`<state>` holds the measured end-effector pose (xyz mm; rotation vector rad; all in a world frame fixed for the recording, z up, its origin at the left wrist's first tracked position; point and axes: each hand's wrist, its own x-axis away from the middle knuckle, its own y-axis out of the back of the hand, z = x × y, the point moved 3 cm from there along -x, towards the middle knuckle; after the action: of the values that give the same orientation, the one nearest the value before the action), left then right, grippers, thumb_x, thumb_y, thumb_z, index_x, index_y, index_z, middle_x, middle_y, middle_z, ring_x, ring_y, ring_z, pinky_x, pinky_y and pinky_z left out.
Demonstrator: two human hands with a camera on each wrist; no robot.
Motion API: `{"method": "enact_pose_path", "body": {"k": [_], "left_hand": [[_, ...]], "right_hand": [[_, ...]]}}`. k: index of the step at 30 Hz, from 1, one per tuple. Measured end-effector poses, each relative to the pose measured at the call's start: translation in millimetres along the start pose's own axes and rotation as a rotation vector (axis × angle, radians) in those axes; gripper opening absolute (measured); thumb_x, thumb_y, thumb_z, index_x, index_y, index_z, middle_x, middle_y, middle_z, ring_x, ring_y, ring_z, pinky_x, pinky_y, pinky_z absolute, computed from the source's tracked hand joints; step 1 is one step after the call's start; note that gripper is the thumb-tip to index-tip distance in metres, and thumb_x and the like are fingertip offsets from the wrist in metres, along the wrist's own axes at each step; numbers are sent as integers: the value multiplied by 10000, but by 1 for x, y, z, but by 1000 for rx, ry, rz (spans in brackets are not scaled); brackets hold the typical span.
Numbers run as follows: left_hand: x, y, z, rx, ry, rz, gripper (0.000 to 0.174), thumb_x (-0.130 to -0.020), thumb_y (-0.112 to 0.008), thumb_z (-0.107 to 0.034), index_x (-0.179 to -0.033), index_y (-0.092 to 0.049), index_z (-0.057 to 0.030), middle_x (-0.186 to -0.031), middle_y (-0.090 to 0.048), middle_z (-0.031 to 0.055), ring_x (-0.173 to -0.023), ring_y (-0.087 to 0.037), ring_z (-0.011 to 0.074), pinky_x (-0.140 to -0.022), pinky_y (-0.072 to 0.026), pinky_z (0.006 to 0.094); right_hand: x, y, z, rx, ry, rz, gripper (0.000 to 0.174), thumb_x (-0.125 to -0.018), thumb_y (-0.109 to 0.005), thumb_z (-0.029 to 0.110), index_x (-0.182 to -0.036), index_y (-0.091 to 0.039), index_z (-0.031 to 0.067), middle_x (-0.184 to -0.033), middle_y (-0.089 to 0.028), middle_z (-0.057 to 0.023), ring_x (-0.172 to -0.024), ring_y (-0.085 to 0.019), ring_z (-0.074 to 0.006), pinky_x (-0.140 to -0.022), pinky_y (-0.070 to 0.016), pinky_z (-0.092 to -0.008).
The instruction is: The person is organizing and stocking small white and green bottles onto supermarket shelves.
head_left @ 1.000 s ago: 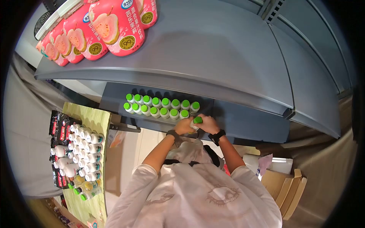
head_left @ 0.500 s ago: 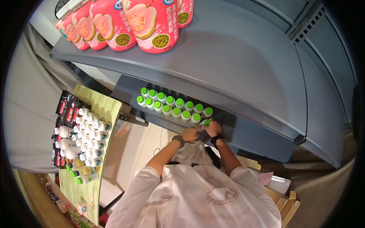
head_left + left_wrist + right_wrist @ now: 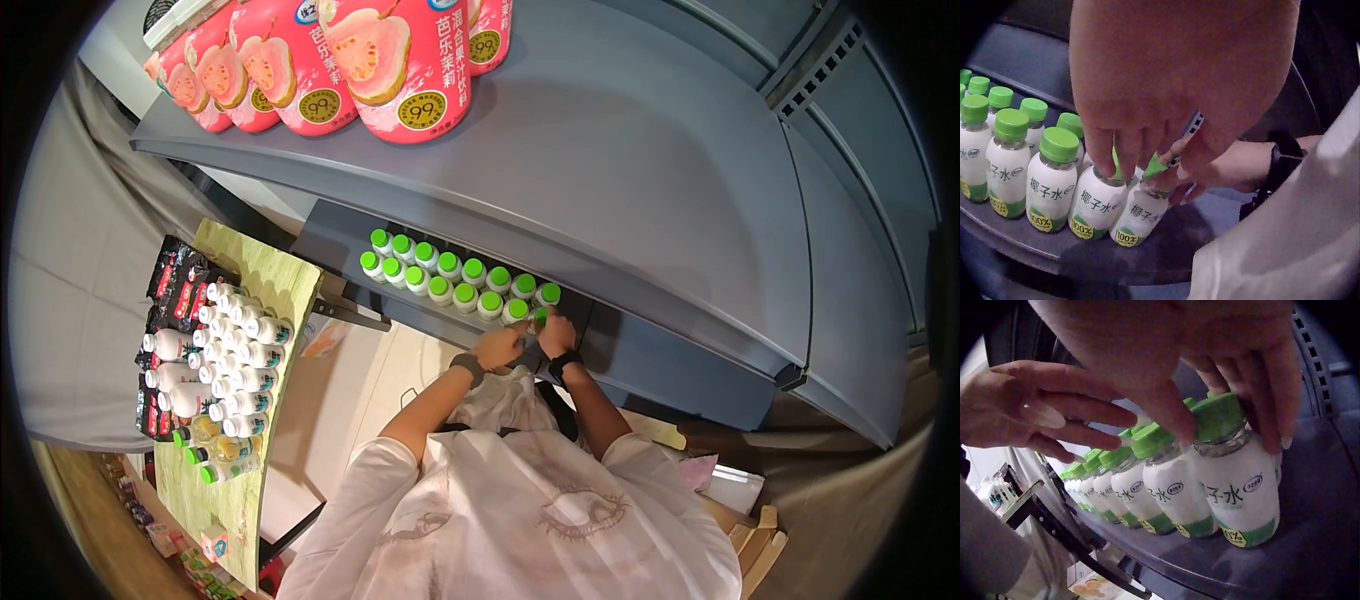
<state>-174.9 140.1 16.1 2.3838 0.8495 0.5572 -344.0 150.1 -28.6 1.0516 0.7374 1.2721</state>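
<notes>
In the head view, two rows of white coconut-water bottles with green caps stand on the lower shelf. My right hand holds the coconut-water bottle at the right end of the front row, thumb and fingers about its green cap. In the left wrist view this bottle leans slightly beside its neighbour. My left hand is just left of it; in the right wrist view its fingers stretch out toward the neighbouring caps, holding nothing.
Over the lower shelf juts a grey upper shelf bearing pink guava drink packs. To the left, a wooden table carries white bottles, black packs and several green-capped bottles. Cardboard lies low at the right.
One second ago the bottle was tilted between both hands in front of the shelf. Now it is at the row's end under the right hand, and the left hand has let go. The head view has shifted.
</notes>
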Motion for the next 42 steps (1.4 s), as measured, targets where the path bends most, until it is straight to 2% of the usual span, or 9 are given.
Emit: {"method": "enact_pose_path", "body": {"k": [2,8,14,16,20,23,25,29,42], "left_hand": [[1,12,-15,-6,-20,-71,549,-824,-568,-151,-1355,-486,-41,-1009,-654,271,-893,-642,430,-797,-505,506],[9,9,-3,27,-109,-119,520,-845,-563,-163,-1350,-506,-58,-1118,-641,251,-976,-630,417,-834,-507,466],[41,45,-31,110,-90,-132,389,-860,-582,-135,-1239,-613,-55,-1154,-650,211,-963,-648,398,-843,-510,421],[66,82,-52,216,31,-234,332,-864,-595,-89,-1189,-642,-46,-1124,-677,172,-979,-666,336,-879,-509,382],[188,230,-170,3,-254,-886,385,-814,-708,-135,-1162,-621,5,-1192,-654,127,-1140,-615,276,-979,-467,379],[284,305,-249,-284,-642,-1084,399,-816,-705,-160,-1171,-615,-2,-1193,-649,133,-1136,-612,273,-974,-467,382],[323,323,-287,-491,-946,-1003,409,-817,-704,-176,-1177,-611,-6,-1193,-646,136,-1133,-610,272,-970,-466,384],[346,325,-327,-708,-1261,-732,428,-820,-700,-208,-1189,-603,-15,-1195,-639,143,-1128,-606,269,-962,-466,389],[425,300,-328,-769,-1335,-668,496,-827,-689,-314,-1228,-576,-44,-1199,-618,167,-1111,-593,259,-938,-464,404]], "right_hand": [[0,-10,-8,-8,15,-39,493,-825,-706,327,-1202,-529,64,-878,-700,-204,-849,-673,-420,-733,-542,-529],[27,52,5,-91,-7,58,670,-859,-677,381,-1419,-420,117,-1034,-685,-227,-886,-672,-413,-764,-542,-493],[82,133,7,-289,-31,202,557,-911,-634,399,-1358,-529,84,-1093,-682,-206,-936,-689,-348,-815,-545,-409],[95,139,6,-246,-27,179,529,-911,-613,401,-1333,-549,89,-1002,-693,-211,-909,-671,-391,-800,-534,-457],[116,118,4,-234,-21,228,510,-909,-597,394,-1313,-562,85,-940,-696,-212,-886,-663,-404,-767,-526,-482],[126,54,-5,-170,383,-35,502,-908,-576,391,-1305,-566,85,-897,-690,-213,-872,-662,-398,-740,-522,-490],[129,81,43,-151,195,426,498,-906,-582,340,-1301,-546,40,-1063,-670,-240,-986,-641,-400,-855,-511,-464],[127,72,104,-42,345,487,448,-904,-564,302,-1262,-556,32,-1022,-669,-226,-934,-639,-400,-793,-509,-481],[169,25,179,27,608,585,384,-891,-570,305,-1196,-582,72,-933,-671,-216,-879,-643,-407,-768,-506,-503]]}}
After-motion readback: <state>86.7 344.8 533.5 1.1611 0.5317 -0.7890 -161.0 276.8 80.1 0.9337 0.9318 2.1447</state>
